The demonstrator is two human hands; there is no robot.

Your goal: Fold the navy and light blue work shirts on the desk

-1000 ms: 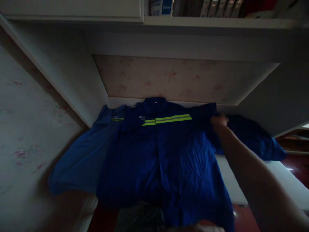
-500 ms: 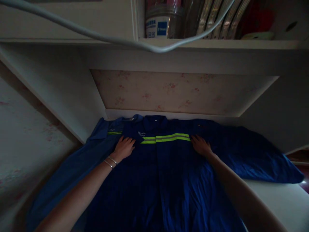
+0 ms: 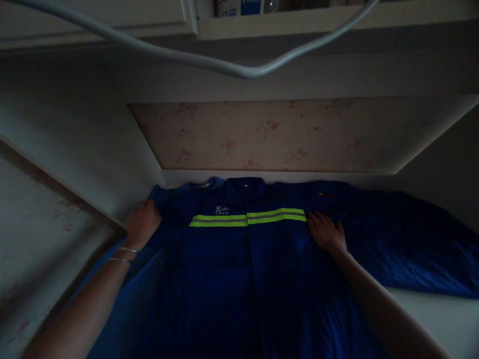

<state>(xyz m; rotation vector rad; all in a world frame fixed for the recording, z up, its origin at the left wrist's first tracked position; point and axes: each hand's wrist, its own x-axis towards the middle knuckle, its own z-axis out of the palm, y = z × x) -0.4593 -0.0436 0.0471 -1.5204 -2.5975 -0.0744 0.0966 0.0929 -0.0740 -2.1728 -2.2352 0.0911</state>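
Observation:
A dark blue work jacket [image 3: 217,279] lies spread front up, its collar toward the back wall. A yellow-green reflective stripe crosses its chest, with a white logo above it. My left hand [image 3: 142,224], two thin bangles at the wrist, is closed on the jacket's sleeve at the left; its fingertips are mostly hidden. At the stripe's right end, my right hand [image 3: 326,232] rests flat on the cloth with fingers spread. A lighter blue garment [image 3: 132,294] shows from under the jacket on the left.
A pale cable [image 3: 247,71] hangs across the top of the view. Behind it is a shelf [image 3: 299,26] holding a jar. A floral-papered wall panel [image 3: 262,134] stands behind the jacket. Part of the white surface [image 3: 430,314] shows at the lower right.
My left hand has moved left from the chest and closed on the sleeve, pulling the cloth outward; the whole left stripe and logo now show. My right hand stays flat. The view has tilted down.

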